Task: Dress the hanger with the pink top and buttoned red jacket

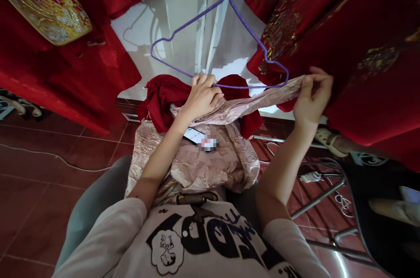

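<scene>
A purple clothes hanger [205, 14] hangs in front of me, its long lower bar level with my hands. My left hand [202, 96] is closed over that bar, with pale pink brocade fabric [226, 114] bunched under its palm. Out to the right, my right hand [313, 94] pinches the far end of this fabric between thumb and fingers, and a band of it stretches taut just below the bar. More of the brocade lies across my lap beside dark red cloth [167, 100]. On the lap rests a phone [194, 136], partly behind my left forearm.
Red garments with gold embroidery hang at left [55, 11] and right [285, 24]. Behind the hanger is a pale wall [183, 2]. A metal-framed black chair [370, 208] stands at lower right, near another person's foot in a clog [331, 142]. Cables cross the red tiled floor [29, 208].
</scene>
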The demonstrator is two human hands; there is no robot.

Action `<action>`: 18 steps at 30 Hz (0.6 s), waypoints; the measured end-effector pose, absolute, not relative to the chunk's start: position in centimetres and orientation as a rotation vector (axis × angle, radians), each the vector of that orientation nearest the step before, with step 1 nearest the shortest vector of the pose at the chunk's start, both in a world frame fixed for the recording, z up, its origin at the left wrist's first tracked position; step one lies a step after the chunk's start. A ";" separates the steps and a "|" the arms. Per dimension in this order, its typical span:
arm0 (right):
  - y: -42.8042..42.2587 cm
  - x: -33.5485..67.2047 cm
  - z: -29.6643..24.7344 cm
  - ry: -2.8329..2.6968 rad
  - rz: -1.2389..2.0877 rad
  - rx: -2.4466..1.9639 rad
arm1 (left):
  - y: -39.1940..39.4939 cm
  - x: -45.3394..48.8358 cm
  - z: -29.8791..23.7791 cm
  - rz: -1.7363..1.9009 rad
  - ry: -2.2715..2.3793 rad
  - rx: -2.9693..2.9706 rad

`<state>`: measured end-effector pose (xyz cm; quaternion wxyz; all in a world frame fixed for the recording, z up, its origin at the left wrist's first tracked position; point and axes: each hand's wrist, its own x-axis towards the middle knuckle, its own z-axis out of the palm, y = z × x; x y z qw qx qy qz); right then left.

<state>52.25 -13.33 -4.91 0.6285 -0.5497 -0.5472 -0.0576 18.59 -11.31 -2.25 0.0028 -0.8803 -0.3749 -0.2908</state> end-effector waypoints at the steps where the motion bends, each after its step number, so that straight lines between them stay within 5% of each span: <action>1: -13.4 51.5 -4.7 -1.245 -0.117 -1.225 | -11.3 18.6 -2.3 -0.907 -1.176 -2.756; 11: -10.8 43.7 1.3 -1.361 -0.297 -1.258 | -12.1 19.2 -1.9 -0.884 -1.154 -2.808; 18: -10.8 40.5 2.3 -1.478 -0.103 -1.238 | -12.6 18.9 -1.3 -0.979 -1.158 -2.838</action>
